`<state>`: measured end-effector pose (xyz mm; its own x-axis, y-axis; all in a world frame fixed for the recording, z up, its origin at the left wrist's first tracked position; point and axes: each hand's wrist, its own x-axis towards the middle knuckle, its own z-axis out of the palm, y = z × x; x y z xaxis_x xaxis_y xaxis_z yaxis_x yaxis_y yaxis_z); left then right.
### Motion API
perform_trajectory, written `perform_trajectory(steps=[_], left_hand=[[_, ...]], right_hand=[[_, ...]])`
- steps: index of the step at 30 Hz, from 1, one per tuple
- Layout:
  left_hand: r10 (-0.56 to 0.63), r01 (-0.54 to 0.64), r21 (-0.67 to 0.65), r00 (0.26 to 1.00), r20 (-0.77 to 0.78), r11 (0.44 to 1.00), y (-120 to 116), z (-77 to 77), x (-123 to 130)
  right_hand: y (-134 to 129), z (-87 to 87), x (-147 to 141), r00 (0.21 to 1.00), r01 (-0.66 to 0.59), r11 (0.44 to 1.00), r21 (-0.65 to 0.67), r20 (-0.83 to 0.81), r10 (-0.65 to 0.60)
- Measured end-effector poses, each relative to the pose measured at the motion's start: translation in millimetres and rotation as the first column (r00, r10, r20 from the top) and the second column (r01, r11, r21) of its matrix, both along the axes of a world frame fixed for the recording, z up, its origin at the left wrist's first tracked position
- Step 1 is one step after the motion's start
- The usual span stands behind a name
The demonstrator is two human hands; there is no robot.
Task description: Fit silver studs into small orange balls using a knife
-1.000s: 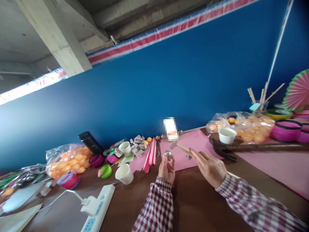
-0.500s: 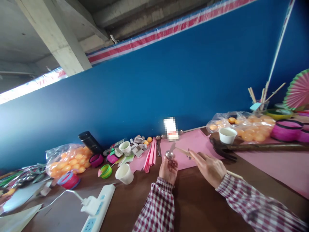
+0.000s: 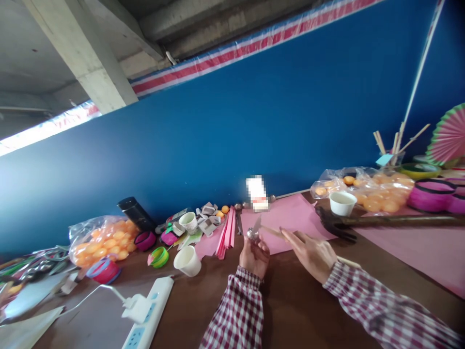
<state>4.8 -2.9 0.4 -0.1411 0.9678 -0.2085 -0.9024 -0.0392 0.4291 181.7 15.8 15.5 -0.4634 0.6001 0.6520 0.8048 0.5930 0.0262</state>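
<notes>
My left hand (image 3: 255,259), palm up with curled fingers, holds a small shiny silver ball (image 3: 252,234) at its fingertips. My right hand (image 3: 313,253) grips a slim pale wooden stick (image 3: 273,231), which passes under the palm and shows again near the wrist. The stick points left towards the ball. A grey, blade-like tip (image 3: 257,223) lies at its far end, just above the ball; whether it touches the ball I cannot tell. Behind both hands, a pink sheet (image 3: 286,218) is spread on the brown table (image 3: 290,305).
White cups (image 3: 187,261) and a power strip (image 3: 150,308) stand left. Bags of orange balls (image 3: 105,241) lie on both sides. A hammer (image 3: 392,221) and a white bowl (image 3: 342,203) are right. Folded pink strips (image 3: 227,233) lie beyond my left hand; a blue wall (image 3: 254,121) rises behind.
The silver ball has shifted slightly left as my left hand turned a little. My right hand and the stick have moved slightly left and down.
</notes>
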Motion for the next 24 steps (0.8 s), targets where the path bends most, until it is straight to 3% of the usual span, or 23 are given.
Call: perform_trajectory(steps=[6, 13, 20, 24], left_hand=[[0.025, -0.024, -0.026, 0.999, 0.026, 0.999, 0.3, 1.5, -1.8], [0.003, 0.003, -0.053, 0.995, 0.103, 0.999, 0.0, 2.9, -0.3], [-0.041, 0.044, -0.052, 0.997, 0.059, 0.998, -0.3, 1.8, -1.0], [-0.013, 0.014, -0.050, 1.000, 0.019, 0.999, 0.9, 1.0, -3.3]], right_hand=[[0.5, -1.4, 1.2, 0.998, 0.037, 0.999, 0.012, -0.051, -0.036], [0.4, -0.9, 1.2, 1.000, 0.015, 1.000, 0.006, 0.002, -0.015], [0.6, -1.4, 1.0, 0.999, 0.007, 1.000, -0.019, 0.041, -0.006], [1.5, 0.2, 3.1, 0.997, 0.067, 0.997, -0.026, -0.035, -0.068]])
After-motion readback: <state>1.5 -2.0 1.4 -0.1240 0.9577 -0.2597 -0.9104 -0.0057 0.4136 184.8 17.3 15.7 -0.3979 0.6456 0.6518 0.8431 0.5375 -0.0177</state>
